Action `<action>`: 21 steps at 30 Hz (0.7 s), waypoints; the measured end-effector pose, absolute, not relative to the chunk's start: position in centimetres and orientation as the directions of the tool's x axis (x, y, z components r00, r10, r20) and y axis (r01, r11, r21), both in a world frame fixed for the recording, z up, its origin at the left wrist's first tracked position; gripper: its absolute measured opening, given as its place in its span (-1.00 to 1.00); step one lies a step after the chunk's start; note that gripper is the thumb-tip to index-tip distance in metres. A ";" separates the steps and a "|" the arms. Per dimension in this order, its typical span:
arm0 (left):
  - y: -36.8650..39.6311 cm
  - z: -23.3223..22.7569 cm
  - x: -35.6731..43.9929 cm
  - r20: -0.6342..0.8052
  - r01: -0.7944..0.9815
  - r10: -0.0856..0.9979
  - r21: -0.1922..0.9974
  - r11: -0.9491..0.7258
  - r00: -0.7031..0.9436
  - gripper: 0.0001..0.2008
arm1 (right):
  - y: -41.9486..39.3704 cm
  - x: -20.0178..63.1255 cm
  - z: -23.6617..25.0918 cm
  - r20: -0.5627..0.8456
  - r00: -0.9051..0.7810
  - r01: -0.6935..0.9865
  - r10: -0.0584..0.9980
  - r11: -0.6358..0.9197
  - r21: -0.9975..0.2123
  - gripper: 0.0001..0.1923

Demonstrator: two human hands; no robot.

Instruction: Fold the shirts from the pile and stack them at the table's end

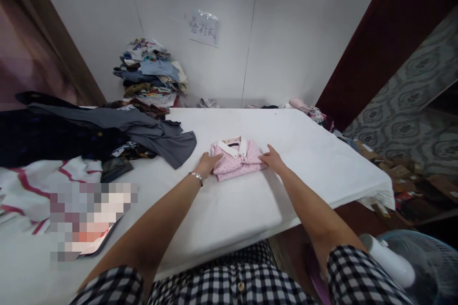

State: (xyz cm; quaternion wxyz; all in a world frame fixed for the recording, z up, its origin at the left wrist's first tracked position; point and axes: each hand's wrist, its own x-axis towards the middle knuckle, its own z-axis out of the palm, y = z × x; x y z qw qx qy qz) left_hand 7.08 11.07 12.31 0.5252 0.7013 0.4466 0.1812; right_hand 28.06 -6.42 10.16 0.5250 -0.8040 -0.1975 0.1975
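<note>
A pink dotted shirt [232, 164] with a white collar lies folded into a small bundle on the white-covered table [222, 219], collar facing up. At its left edge my left hand [206, 164] grips the cloth, thumb on top and the other fingers partly hidden at the side. On the opposite edge my right hand [273, 158] holds the shirt between thumb and fingers, with one finger pointing away from the cloth. A bracelet circles my left wrist.
Loose grey and dark clothes [153, 128] and a red-striped white garment [39, 186] lie on the left. Behind them rises a clothes stack [152, 74]. A partly blurred phone-like object [103, 228] lies front left. A fan [415, 267] stands lower right, beside the table.
</note>
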 end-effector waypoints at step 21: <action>7.6 10.9 6.9 -0.114 0.298 0.799 0.951 -0.085 0.590 -0.06 | -4.5 17.1 9.8 -0.433 0.455 -0.751 0.778 0.075 -0.656 -0.65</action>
